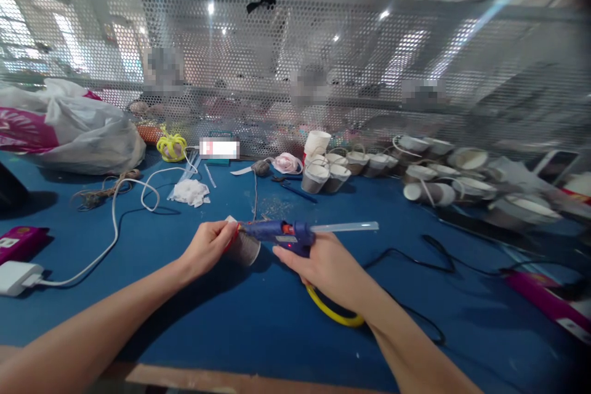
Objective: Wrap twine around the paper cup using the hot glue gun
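Observation:
My right hand (pixel 330 268) grips a blue hot glue gun (pixel 281 232) with a small red light on its side. A clear glue stick (pixel 348 226) sticks out of the gun's back end toward the right. In my left hand (pixel 210 245) is a small paper cup (pixel 247 250), tipped on its side, with something red at its edge by my fingertips. The gun's nozzle points left and meets the cup near those fingertips; whether it touches cannot be made out. Beneath my right hand lies a yellow looped handle (pixel 339 315), partly hidden.
Several wrapped cups with handles (pixel 318 175) stand at the back right. White bits (pixel 191 192), a white cable (pixel 115 228) and a plastic bag (pixel 87 129) are on the left. A black cord (pixel 406 252) crosses the right side. A perforated metal screen (pixel 258 61) closes the back.

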Demonstrator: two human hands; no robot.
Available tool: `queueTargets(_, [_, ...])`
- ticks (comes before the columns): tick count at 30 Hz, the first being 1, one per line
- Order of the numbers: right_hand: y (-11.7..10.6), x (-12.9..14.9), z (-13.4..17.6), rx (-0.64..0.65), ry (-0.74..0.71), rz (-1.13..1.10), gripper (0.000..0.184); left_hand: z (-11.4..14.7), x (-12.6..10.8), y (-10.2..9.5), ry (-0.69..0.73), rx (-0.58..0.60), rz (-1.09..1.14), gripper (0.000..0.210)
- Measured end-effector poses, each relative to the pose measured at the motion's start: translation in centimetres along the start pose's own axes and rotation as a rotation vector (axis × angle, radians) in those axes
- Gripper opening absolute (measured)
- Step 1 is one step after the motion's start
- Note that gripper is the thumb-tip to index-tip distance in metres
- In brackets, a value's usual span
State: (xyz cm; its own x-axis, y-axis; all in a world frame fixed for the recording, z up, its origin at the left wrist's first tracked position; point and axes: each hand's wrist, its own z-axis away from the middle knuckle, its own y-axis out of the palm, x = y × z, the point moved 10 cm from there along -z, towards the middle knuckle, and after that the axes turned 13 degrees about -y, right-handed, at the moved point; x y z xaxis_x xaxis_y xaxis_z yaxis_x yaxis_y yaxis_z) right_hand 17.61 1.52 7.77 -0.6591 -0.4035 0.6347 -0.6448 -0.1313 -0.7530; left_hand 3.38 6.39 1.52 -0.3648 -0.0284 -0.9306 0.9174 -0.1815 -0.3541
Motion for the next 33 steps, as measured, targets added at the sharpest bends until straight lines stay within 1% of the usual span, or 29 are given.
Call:
queueTargets(4, [0.0, -0.2, -0.1, 0.003, 0.010, -0.011, 0.042, 0.0, -0.1, -0.1, 0.010, -0.010, 0.009, 0.042])
queueTargets(9, [-0.1, -1.2, -0.1, 0.028, 0.059, -0.112, 0.042, -0.1, 0.0, -0.1, -0.003, -0.013, 0.027, 0.042])
queueTargets(11, [-0.2, -1.5, -0.3, 0.028, 0.065, -0.185, 0.038, -0.1, 0.1, 0.0, -0.018, -0.007, 0.039, 0.042])
queueTargets(14, [-0.4, -2.4, -0.6, 0.007, 0.101, -0.316, 0.025, -0.2, 0.2, -0.1, -0.032, -0.013, 0.035, 0.042])
queueTargets(16, [-0.4, -2.8, -0.7, -0.001, 0.118, -0.352, 0.020, -0.1, 0.2, -0.2, -0.031, -0.027, 0.017, 0.042])
queueTargets(18, [-0.2, -2.7, -0.8, 0.012, 0.102, -0.335, 0.019, -0.1, 0.2, -0.4, -0.025, -0.035, 0.004, 0.042])
queueTargets(21, [0.0, -2.1, -0.7, 0.039, 0.062, -0.245, 0.021, -0.1, 0.0, -0.4, -0.014, -0.032, -0.004, 0.042])
queueTargets(25, [-0.3, -1.5, -0.6, 0.023, 0.061, -0.086, 0.026, -0.1, -0.1, -0.3, -0.012, -0.024, 0.001, 0.040])
queueTargets(29, [-0.5, -1.1, -0.5, 0.005, 0.073, -0.024, 0.033, -0.2, 0.0, -0.3, -0.001, -0.018, -0.007, 0.041])
queueTargets(33, [-0.3, -0.9, -0.1, -0.001, 0.062, 0.035, 0.029, -0.2, 0.1, -0.4, 0.007, -0.024, -0.022, 0.042])
